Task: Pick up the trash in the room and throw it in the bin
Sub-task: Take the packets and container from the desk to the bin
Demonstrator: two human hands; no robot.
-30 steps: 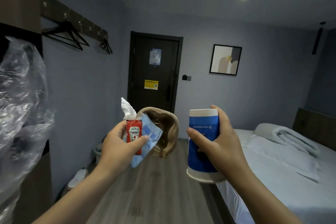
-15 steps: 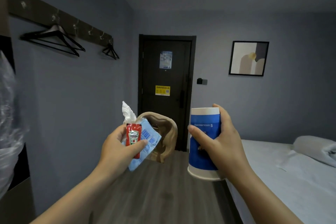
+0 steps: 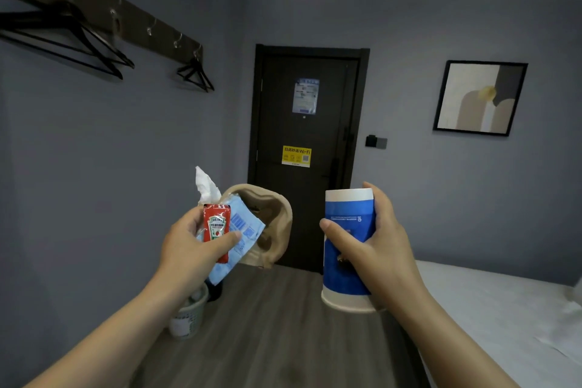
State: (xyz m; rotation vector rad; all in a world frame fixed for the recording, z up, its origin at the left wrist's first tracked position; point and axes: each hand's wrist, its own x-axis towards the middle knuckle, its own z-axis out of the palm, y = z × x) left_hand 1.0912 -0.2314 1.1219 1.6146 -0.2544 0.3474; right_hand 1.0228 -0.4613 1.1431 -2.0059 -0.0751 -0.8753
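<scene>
My left hand (image 3: 189,246) grips a bundle of trash: a red ketchup sachet (image 3: 216,225) under the thumb, a light blue packet (image 3: 244,230), a white tissue (image 3: 205,184) sticking up, and a tan moulded cup tray (image 3: 271,220) behind them. My right hand (image 3: 378,246) is wrapped round a blue and white paper cup (image 3: 345,230), held upside down with its wide rim at the bottom. A small pale bin (image 3: 189,315) stands on the floor by the left wall, below my left hand.
A dark door (image 3: 307,135) closes the far end of the wood floor (image 3: 267,340). A bed with white sheets (image 3: 504,324) fills the right side. Black hangers (image 3: 78,41) hang from a rail on the left wall. A framed picture (image 3: 480,98) hangs at right.
The view has swung left and moved toward the door; the clear plastic at left is gone, and the bin shows by the wall. Both hands keep their grips.
</scene>
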